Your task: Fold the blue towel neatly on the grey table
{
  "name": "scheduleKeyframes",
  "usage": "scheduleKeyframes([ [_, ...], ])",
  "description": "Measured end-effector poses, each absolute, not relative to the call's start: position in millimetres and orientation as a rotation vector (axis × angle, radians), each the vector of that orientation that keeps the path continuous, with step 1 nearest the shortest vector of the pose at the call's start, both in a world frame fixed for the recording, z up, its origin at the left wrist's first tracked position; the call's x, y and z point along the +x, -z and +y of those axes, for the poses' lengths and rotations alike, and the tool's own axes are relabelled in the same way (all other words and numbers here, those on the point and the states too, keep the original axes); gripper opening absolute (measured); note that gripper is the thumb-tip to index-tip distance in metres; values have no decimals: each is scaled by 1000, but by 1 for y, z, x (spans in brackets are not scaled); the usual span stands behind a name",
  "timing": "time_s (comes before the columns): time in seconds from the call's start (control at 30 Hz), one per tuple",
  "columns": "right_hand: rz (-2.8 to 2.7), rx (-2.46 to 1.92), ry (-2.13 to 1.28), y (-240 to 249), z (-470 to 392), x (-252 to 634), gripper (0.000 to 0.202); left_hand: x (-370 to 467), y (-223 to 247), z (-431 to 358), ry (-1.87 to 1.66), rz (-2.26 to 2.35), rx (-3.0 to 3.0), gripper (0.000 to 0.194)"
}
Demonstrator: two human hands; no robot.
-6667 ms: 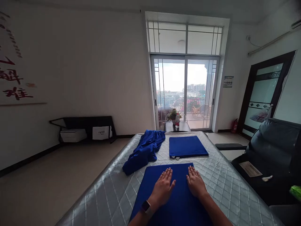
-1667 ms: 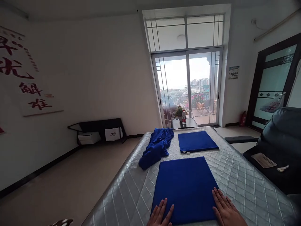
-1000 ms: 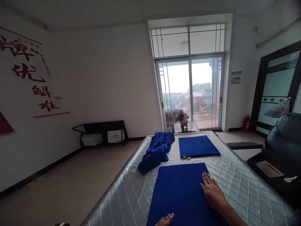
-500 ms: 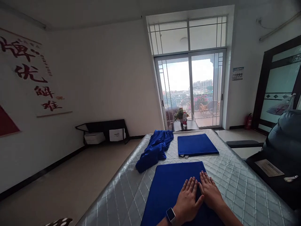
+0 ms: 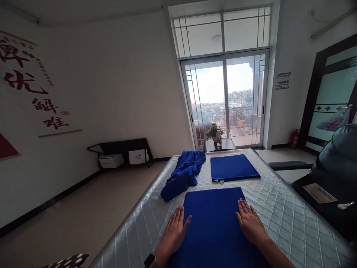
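Note:
A flat, folded blue cloth lies in front of me on the quilted silvery cover. My left hand, with a watch on its wrist, rests at the cloth's left edge, fingers stretched out and thumb apart. At the right edge my right hand lies flat on the cloth, its fingers extended. Neither hand grips anything. Beyond them is a second folded blue cloth with small white tags at its near edge. A crumpled blue cloth lies to its left.
Past the far edge stands a small dark table with a bottle and a potted plant. A dark chair holding a paper is close on the right. A black bench frame stands along the left wall.
My left hand has moved left, from beside the right hand to the cloth's left edge. My right hand stays near the right edge. The view has shifted slightly.

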State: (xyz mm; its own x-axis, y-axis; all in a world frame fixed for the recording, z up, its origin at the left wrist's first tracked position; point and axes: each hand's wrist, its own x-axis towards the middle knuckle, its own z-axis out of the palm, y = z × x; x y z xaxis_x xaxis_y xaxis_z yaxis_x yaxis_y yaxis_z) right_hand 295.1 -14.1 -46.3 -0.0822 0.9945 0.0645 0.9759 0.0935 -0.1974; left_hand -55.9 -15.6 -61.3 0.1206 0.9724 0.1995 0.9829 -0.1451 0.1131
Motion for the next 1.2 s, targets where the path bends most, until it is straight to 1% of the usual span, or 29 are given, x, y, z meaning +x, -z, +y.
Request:
scheduleKeyframes([
  [0.1, -2213, -1998, -111, 49, -12, 295, 65, -76, 59, -13, 351, -2189, -2329, 75],
  [0.27, -2199, -1986, -68, 55, -10, 297, 65, -80, 35, -12, 547, -2240, -2267, 71],
  [0.37, -2192, -1939, -59, 60, -9, 299, 65, -71, 23, -18, 661, -2114, -2331, 70],
  [0.53, -2204, -1926, -16, 68, -7, 301, 67, -41, 20, -38, 780, -1777, -2520, 59],
  [0.63, -2210, -1943, 27, 69, -7, 300, 68, -25, 24, -49, 728, -1603, -2669, 59],
  [0.8, -2222, -1968, 36, 63, -10, 296, 67, -14, 31, -63, 572, -1409, -2871, 67],
  [0.93, -2228, -1985, 17, 56, -13, 293, 65, -22, 32, -66, 410, -1471, -2962, 76],
  [1.07, -2248, -1981, 46, 52, -15, 292, 63, -47, 30, -54, 371, -1696, -2849, 85],
  [1.13, -2271, -1958, 76, 52, -15, 292, 61, -62, 29, -43, 414, -1841, -2678, 84],
  [1.2, -2276, -1946, 98, 53, -15, 293, 60, -76, 27, -33, 482, -1961, -2477, 75],
])
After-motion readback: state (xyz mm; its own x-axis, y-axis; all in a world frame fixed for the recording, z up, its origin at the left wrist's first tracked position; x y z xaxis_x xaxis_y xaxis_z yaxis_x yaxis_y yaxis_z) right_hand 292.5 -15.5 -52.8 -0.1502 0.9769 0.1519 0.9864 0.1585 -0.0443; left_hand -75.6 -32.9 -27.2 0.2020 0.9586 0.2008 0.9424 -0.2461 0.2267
